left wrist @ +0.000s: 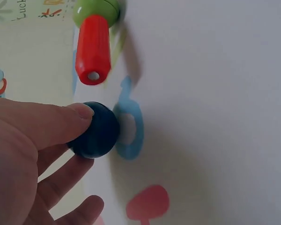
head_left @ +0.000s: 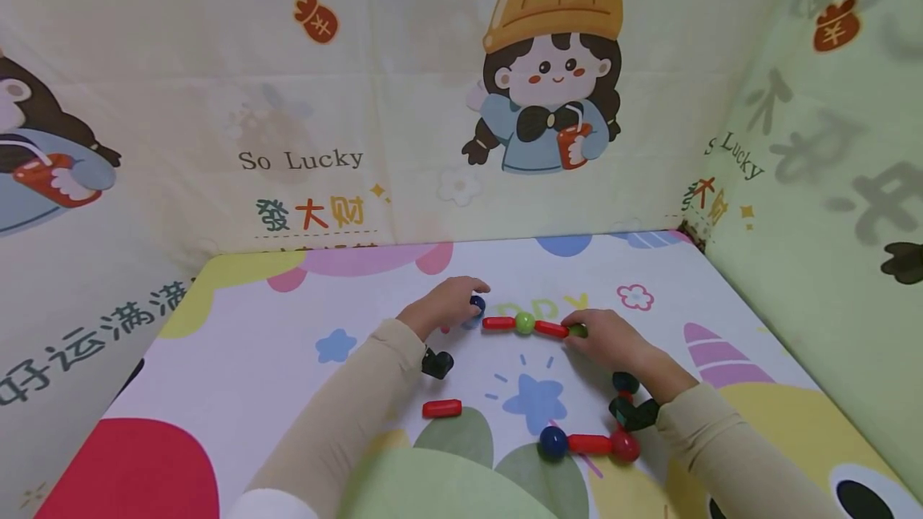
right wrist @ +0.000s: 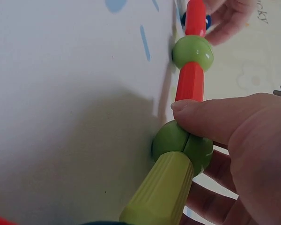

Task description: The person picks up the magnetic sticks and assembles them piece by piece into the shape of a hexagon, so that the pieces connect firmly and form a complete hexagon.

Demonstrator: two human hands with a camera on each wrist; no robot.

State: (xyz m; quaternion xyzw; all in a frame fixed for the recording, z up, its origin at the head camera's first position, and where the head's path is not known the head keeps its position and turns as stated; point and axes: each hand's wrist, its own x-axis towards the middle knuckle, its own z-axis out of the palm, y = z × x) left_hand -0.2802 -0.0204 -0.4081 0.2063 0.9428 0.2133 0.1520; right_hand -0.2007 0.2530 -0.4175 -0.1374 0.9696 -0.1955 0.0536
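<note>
My left hand pinches a dark blue ball between thumb and fingers, close over the table. Just past it lies the bare end of a red rod, its small metal tip facing the ball. That rod joins a green ball, a second red rod and a second green ball in one row. My right hand holds this second green ball, thumb on top near the red rod. A yellow-green rod runs on from it, hidden by the hand in the head view.
Under my right wrist sits another dark blue ball. Nearer me, a red ball, a red rod and a blue ball lie joined. A loose red rod rests left of them on the patterned table.
</note>
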